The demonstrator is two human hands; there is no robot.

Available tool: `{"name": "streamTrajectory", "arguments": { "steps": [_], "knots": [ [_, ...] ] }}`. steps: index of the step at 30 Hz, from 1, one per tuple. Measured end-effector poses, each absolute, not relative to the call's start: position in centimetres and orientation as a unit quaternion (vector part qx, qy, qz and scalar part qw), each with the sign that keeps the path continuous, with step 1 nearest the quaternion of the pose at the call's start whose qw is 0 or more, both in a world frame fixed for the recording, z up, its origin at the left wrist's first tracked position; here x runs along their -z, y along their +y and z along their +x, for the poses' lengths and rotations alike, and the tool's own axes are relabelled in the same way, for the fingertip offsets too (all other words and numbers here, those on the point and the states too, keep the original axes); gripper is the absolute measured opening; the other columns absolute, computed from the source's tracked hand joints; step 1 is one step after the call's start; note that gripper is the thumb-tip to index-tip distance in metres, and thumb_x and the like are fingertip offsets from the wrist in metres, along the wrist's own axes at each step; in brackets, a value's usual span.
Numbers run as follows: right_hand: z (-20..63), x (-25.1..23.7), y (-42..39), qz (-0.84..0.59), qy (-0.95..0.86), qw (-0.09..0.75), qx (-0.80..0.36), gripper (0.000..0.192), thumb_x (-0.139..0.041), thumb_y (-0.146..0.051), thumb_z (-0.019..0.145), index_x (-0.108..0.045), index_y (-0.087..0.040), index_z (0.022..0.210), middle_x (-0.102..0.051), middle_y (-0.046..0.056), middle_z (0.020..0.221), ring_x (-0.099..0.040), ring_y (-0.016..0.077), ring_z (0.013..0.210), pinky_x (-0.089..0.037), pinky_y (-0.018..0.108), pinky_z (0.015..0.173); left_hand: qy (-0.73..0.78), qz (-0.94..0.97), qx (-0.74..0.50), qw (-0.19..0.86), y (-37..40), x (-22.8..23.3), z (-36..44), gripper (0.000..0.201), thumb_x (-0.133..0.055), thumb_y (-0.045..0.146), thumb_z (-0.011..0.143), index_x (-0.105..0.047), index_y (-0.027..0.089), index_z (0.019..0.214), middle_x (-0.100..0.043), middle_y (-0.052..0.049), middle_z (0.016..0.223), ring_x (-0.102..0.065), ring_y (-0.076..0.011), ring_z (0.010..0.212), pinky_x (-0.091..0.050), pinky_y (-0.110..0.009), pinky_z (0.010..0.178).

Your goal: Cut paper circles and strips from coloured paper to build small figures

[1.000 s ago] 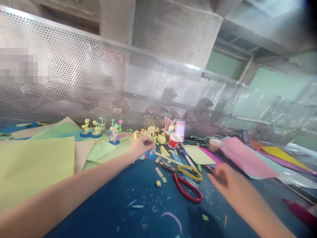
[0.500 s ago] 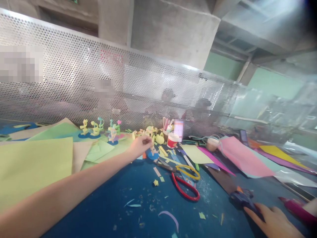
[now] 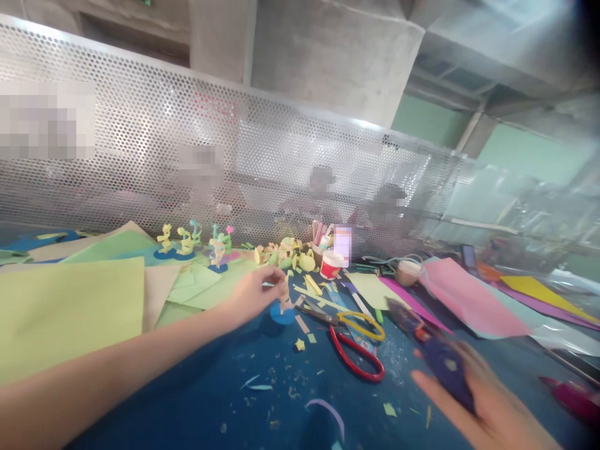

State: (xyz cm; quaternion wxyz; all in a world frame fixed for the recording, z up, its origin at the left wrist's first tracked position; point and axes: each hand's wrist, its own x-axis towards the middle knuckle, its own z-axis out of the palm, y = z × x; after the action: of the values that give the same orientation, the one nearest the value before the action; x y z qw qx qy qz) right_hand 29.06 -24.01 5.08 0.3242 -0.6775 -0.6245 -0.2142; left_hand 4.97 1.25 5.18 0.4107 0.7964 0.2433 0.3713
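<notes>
My left hand (image 3: pixel 262 289) pinches a small pale paper figure (image 3: pixel 284 301) that stands upright on a round blue base (image 3: pixel 281 315). In my right hand (image 3: pixel 487 400) is a dark blue tool (image 3: pixel 447 372) with an orange part, shaped like a glue gun and blurred by motion; its tip points toward the middle of the table. Between the hands lie scissors (image 3: pixel 359 362) with one red and one yellow handle. A yellow paper star (image 3: pixel 299 344) rests near them. Behind my left hand stand several similar paper figures (image 3: pixel 185 240) on blue bases.
Paper scraps (image 3: pixel 313 286) and a heap of yellow paper pieces (image 3: pixel 285 253) lie at the middle back. Behind stand a red and white cup (image 3: pixel 330 265) and a lit phone (image 3: pixel 342 244). Coloured sheets (image 3: pixel 473 297) spread on both sides. A perforated metal screen (image 3: pixel 272 162) closes off the back.
My right hand has lifted the dark blue tool off the table and brought it leftward. My left hand has drawn the paper figure slightly nearer to me.
</notes>
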Motion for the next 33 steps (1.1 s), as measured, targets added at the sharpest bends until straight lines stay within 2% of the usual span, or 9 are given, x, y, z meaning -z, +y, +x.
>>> {"name": "streamTrajectory", "arguments": {
  "steps": [4, 8, 12, 18, 21, 27, 30, 33],
  "knots": [
    [22.2, -7.3, -20.1, -0.61, -0.696, 0.326, 0.193, 0.028, -0.048, -0.037, 0.084, -0.049, -0.023, 0.109, -0.059, 0.009, 0.102, -0.062, 0.0193, 0.092, -0.054, 0.023, 0.068, 0.239, 0.79, -0.378, 0.418, 0.0, -5.1, 4.5, 0.013, -0.052, 0.032, 0.079, -0.057, 0.019, 0.079, -0.061, 0.0, 0.079, -0.06, -0.015, 0.075, -0.049, -0.026, 0.075],
    [19.0, -7.8, -17.7, -0.599, -0.739, 0.298, 0.083, 0.014, -0.045, -0.034, 0.087, -0.05, -0.023, 0.094, -0.056, 0.008, 0.099, -0.061, 0.0177, 0.086, -0.054, 0.027, 0.071, 0.238, 0.786, -0.39, 0.417, -0.4, -5.2, 3.8, 0.013, -0.052, 0.031, 0.079, -0.056, 0.018, 0.08, -0.059, 0.0, 0.078, -0.059, -0.0145, 0.072, -0.049, -0.025, 0.071],
    [18.3, -7.3, -16.3, -0.602, -0.741, 0.294, 0.036, 0.011, -0.043, -0.032, 0.088, -0.048, -0.023, 0.089, -0.053, 0.007, 0.095, -0.06, 0.0175, 0.082, -0.054, 0.029, 0.07, 0.242, 0.782, -0.394, 0.418, -0.3, -5.1, 3.3, 0.014, -0.051, 0.031, 0.08, -0.057, 0.019, 0.08, -0.059, 0.0, 0.079, -0.059, -0.0144, 0.071, -0.05, -0.025, 0.069],
    [18.4, -6.7, -15.7, -0.594, -0.739, 0.312, 0.062, 0.01, -0.042, -0.031, 0.089, -0.047, -0.024, 0.093, -0.054, 0.005, 0.092, -0.061, 0.0164, 0.08, -0.054, 0.026, 0.066, 0.248, 0.782, -0.409, 0.4, -0.1, -4.8, 3.4, 0.013, -0.051, 0.029, 0.08, -0.058, 0.019, 0.082, -0.061, -0.001, 0.08, -0.059, -0.0149, 0.072, -0.05, -0.025, 0.068],
    [18.6, -6.5, -15.6, -0.583, -0.739, 0.326, 0.092, 0.013, -0.043, -0.031, 0.089, -0.047, -0.025, 0.1, -0.055, 0.005, 0.093, -0.061, 0.0166, 0.084, -0.053, 0.025, 0.068, 0.246, 0.784, -0.41, 0.396, -0.1, -4.7, 3.5, 0.012, -0.051, 0.028, 0.08, -0.058, 0.018, 0.082, -0.061, -0.001, 0.08, -0.059, -0.0152, 0.075, -0.049, -0.025, 0.069],
    [18.5, -6.5, -15.8, -0.568, -0.744, 0.331, 0.118, 0.014, -0.045, -0.032, 0.088, -0.049, -0.026, 0.1, -0.057, 0.006, 0.098, -0.06, 0.0184, 0.09, -0.053, 0.025, 0.07, 0.251, 0.778, -0.407, 0.407, 0.0, -4.7, 3.5, 0.012, -0.052, 0.027, 0.078, -0.059, 0.018, 0.082, -0.061, -0.002, 0.083, -0.059, -0.0165, 0.08, -0.049, -0.026, 0.073],
    [18.5, -6.4, -16.0, -0.572, -0.733, 0.35, 0.112, 0.015, -0.044, -0.032, 0.088, -0.049, -0.026, 0.101, -0.059, 0.005, 0.095, -0.061, 0.0176, 0.087, -0.053, 0.025, 0.071, 0.256, 0.769, -0.401, 0.428, 0.1, -4.9, 3.5, 0.012, -0.054, 0.027, 0.076, -0.059, 0.018, 0.082, -0.062, -0.003, 0.082, -0.059, -0.0174, 0.08, -0.048, -0.026, 0.07],
    [19.0, -6.0, -16.0, -0.589, -0.71, 0.371, 0.11, 0.018, -0.043, -0.034, 0.088, -0.053, -0.025, 0.1, -0.061, 0.006, 0.094, -0.062, 0.0182, 0.084, -0.054, 0.027, 0.072, 0.235, 0.741, -0.392, 0.492, -0.1, -5.3, 3.6, 0.011, -0.055, 0.027, 0.074, -0.058, 0.019, 0.081, -0.062, -0.001, 0.076, -0.06, -0.0164, 0.075, -0.047, -0.026, 0.07]
  ]
}}
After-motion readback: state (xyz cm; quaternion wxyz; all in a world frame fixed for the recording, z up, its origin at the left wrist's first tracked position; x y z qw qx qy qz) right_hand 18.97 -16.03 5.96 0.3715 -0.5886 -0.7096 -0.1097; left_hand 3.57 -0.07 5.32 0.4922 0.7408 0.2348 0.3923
